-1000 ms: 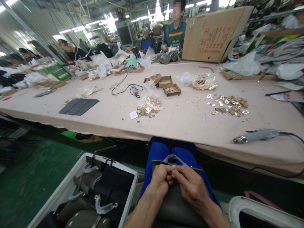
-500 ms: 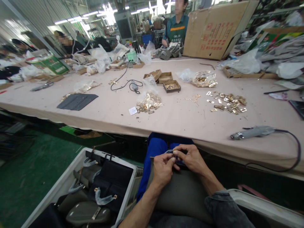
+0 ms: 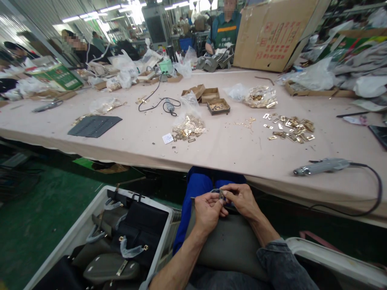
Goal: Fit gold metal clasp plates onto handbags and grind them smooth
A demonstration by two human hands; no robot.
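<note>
Pinkish cloth covers one long counter, and along its front edge runs an open strip, specked with dark bits, giving room before the gold heaps begin. One big cardboard carton stands at the far side. Down left, one white crate sits below the edge, its bags overlapping too much to count. And here's one olive bag, on the lap, just short of the counter! One flat dark panel lies over to the left. Two hands now: left hand and right hand meet at the bag's top edge, fingers closed, both gripping one grey-blue handle; the exact fingertip hold is partly hidden. Right side, one grey corded tool rests near the front edge, well apart from one loose heap of fittings, pieces beyond counting. Three small boxes cluster mid-counter, and one white label lies nearer the front edge.
</note>
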